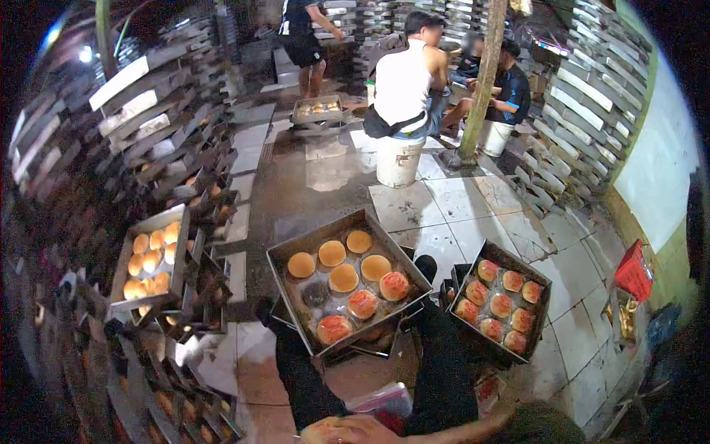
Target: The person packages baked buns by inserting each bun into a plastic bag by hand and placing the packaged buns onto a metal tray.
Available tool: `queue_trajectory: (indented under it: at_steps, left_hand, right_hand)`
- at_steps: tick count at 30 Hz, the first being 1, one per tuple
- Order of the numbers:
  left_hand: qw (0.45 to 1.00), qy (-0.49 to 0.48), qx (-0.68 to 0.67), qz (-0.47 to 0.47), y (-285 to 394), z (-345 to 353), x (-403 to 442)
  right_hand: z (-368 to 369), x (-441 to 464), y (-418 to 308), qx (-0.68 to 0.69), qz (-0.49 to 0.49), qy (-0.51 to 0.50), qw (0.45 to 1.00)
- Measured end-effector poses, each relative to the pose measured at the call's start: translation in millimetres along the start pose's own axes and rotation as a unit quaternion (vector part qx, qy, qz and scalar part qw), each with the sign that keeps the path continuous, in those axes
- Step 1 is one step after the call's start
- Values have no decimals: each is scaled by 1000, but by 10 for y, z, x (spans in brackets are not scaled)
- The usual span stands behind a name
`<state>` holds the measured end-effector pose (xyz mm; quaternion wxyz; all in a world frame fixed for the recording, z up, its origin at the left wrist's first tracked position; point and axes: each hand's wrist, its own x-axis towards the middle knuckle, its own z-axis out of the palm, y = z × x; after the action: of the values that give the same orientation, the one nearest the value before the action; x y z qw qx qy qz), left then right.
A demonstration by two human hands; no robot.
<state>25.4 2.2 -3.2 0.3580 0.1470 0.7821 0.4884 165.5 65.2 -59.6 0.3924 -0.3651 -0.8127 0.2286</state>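
Note:
At the bottom edge, my right hand (347,429) lies low between the knees, its forearm coming in from the right. Its fingers look curled, but the frame cuts them off, and what they hold is hidden. I cannot make out my left hand. Ahead of the knees, a square metal tray (292,314) sits tilted on a support. Several plain round buns (343,278) fill its far part, and 3 buns with red shredded topping (362,303) lie along its near right side. A clear plastic bag with something red (384,403) rests between my legs.
To the right, a second tray (543,296) holds several red-topped buns. At left, a tray of plain buns (151,259) tops a stack of trays. A red basket (634,272) stands far right. People sit on white buckets (399,163) near a post (484,81); another person stands behind.

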Motion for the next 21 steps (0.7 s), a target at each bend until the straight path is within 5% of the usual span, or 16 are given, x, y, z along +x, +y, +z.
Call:
queue_trajectory:
  at_steps: [1, 2, 3, 4, 5, 7, 8, 9, 10, 13, 15, 16, 17, 18, 20, 21]
  left_hand:
    - [986, -14, -107, -127, 244, 30, -106]
    - [987, 44, -112, -111, 39, -18, 3]
    - [988, 75, -134, -28, 516, 119, -127]
    - [979, 34, -203, 6, 587, 43, -60]
    - [977, 58, -206, -10, 434, -23, 94]
    - [978, 100, -167, 81, -3, -45, 420]
    - [982, 96, -160, 41, -34, -44, 417]
    - [984, 88, -152, 1, -20, -29, 403]
    - [986, 77, -147, -24, -23, -19, 392]
    - [979, 69, -190, 0, -244, 63, 488]
    - [974, 47, -224, 1, -229, 67, 497]
    - [967, 51, -248, -15, -206, 80, 518]
    - [960, 54, -273, -26, -191, 83, 545]
    - [960, 55, -275, -24, -187, 71, 563]
    - [959, 75, -272, -7, -191, 32, 630]
    - [960, 75, -271, -6, -229, 14, 656]
  right_hand:
    - [65, 70, 35, -30, -125, -27, 991]
    - [284, 135, 317, 206, 126, -168, 956]
    - [452, 199, 572, 408, 365, -289, 785]
    - [-331, 974, 182, 128, 283, -385, 869]
    - [-505, 1130, 335, 110, 216, -238, 940]
    - [-855, 1459, 652, 269, 292, -87, 914]
    - [-1028, 1624, 750, 336, 248, 41, 908]
    - [-1223, 1797, 876, 217, 234, 122, 940]
    - [-1318, 2044, 860, 345, 170, 187, 904]
    - [-1379, 2591, 1321, 383, 177, 79, 903]
    - [-1254, 2977, 1614, 220, 212, -159, 939]
    - [-1105, 2960, 1820, -34, 109, -83, 990]
    - [-961, 2949, 2006, -285, -5, 3, 958]
    - [-883, 2881, 2004, -284, -8, 5, 959]
    - [-666, 2448, 1897, -34, 111, 96, 989]
    - [-494, 2054, 1931, -97, 186, 31, 977]
